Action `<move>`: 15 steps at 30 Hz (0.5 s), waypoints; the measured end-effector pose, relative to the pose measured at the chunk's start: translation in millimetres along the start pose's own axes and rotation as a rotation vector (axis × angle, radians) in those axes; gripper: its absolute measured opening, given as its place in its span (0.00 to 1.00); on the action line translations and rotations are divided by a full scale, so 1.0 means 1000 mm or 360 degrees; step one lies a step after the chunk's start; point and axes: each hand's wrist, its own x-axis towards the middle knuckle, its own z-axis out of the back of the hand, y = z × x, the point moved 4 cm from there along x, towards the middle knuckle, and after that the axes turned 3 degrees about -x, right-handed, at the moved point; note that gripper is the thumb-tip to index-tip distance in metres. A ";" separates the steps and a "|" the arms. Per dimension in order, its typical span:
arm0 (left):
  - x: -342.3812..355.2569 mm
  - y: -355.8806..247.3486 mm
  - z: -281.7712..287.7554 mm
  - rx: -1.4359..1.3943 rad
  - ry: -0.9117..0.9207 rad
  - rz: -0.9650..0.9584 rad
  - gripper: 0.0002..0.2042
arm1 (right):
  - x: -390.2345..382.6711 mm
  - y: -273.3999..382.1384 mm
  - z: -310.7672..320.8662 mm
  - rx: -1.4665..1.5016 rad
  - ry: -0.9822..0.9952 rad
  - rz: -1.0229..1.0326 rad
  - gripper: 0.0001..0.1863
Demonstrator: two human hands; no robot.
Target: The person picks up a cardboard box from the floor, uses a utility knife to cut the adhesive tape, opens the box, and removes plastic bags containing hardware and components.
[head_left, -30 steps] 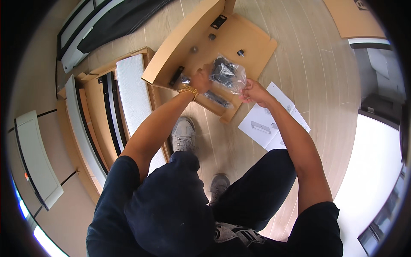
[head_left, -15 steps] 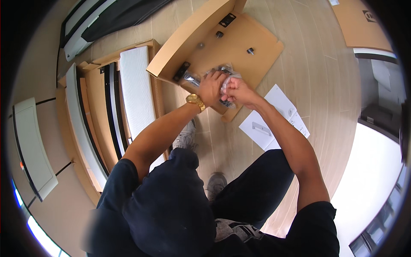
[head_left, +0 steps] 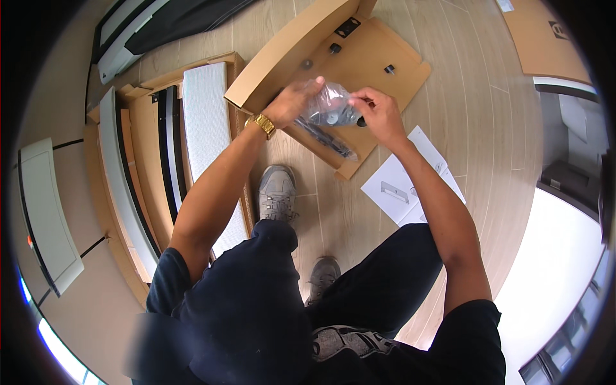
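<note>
My left hand, with a gold watch on its wrist, holds the left side of a clear plastic bag of small metal and dark parts. My right hand pinches the bag's upper right corner between thumb and finger. The bag hangs over an opened cardboard box. Below it in the box lies a long bag of dark parts. Small black parts and a black plate with holes lie on the cardboard. An open instruction booklet is on the floor near my right forearm.
At left stands an open carton with long black-and-silver pieces and white padding. A black cover lies at the upper left, a brown cardboard sheet at the upper right. My shoes are on the wood-look floor.
My hands, bunched together half a second ago, have moved up and apart, stretching the bag between them. The long bag beneath is again in sight.
</note>
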 end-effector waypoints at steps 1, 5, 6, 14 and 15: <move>0.001 -0.001 -0.001 0.0050 -0.0032 0.0033 0.28 | 0.002 -0.009 0.001 0.0072 0.0083 -0.0151 0.12; 0.002 0.000 -0.005 -0.0277 0.0236 -0.0002 0.28 | 0.004 -0.026 -0.001 0.0859 0.0031 -0.0387 0.09; 0.003 0.003 -0.007 -0.0298 0.0236 -0.0018 0.27 | 0.004 -0.029 -0.002 0.0945 0.0015 -0.0415 0.08; 0.007 0.012 0.007 0.0185 0.0177 -0.0214 0.25 | 0.005 -0.025 0.002 0.1338 -0.0121 -0.0590 0.07; 0.008 0.022 0.014 0.0264 0.0146 -0.0283 0.24 | 0.006 -0.023 0.002 0.1272 -0.0127 -0.0589 0.07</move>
